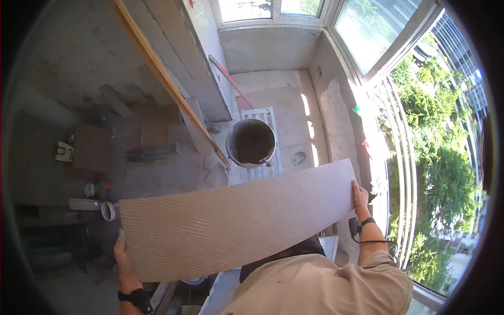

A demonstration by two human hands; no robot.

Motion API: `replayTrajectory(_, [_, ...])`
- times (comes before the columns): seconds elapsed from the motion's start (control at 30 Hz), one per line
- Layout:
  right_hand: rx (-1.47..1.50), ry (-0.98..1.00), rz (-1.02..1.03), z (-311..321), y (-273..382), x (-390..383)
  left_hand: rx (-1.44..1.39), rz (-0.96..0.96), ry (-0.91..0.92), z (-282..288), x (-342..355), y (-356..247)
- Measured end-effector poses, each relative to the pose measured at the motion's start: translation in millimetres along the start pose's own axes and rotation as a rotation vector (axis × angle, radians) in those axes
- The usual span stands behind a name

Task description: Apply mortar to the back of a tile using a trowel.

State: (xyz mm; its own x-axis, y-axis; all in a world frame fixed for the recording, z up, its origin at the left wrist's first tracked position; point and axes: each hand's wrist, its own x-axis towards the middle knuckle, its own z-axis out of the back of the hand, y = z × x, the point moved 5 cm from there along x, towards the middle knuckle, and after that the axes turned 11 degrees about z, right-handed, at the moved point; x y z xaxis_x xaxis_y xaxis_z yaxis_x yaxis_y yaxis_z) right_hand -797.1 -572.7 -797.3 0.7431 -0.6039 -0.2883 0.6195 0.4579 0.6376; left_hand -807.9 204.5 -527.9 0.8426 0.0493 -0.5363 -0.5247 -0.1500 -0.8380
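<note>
Across the lower middle of the view, both hands hold a long, pale rectangular tile (236, 220) level with the person's waist, its textured, ridged face upward. My left hand (123, 247) grips the tile's left end, its fingers partly hidden by the edge. My right hand (360, 195) grips the right end, fingers curled round the edge. Beyond the tile, a metal bucket (251, 140) with grey-brown material inside stands on a white slatted board (266, 116).
A wooden plank (157, 68) leans at left, with a red-handled pole (226, 74) behind the bucket. Boxes (92, 147) and scattered items lie on the dim left floor. An open window (370, 31) and low concrete wall (334, 121) line the right side, with trees outside.
</note>
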Motion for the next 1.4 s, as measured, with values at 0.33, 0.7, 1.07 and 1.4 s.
replayTrajectory(0.33, [-0.55, 0.008, -0.112, -18.3, -124.8, -2.1, -0.273, 0.802, -0.582, 19.0, 155.1, 328.4])
replayTrajectory(0.7, [-0.511, 0.214, -0.252, -217.3, -288.6, 113.4, -0.186, 0.606, -0.568, 2.5, 355.9, 571.7])
replayTrajectory(1.07, [-0.185, 0.325, -0.245, -406.8, -402.3, 213.5, -0.332, 0.468, -0.504, 73.0, 481.1, 733.1])
replayTrajectory(1.4, [-0.022, 0.317, -0.206, -447.2, -354.7, 191.8, -0.051, 0.421, -0.609, 125.6, 518.2, 792.0])
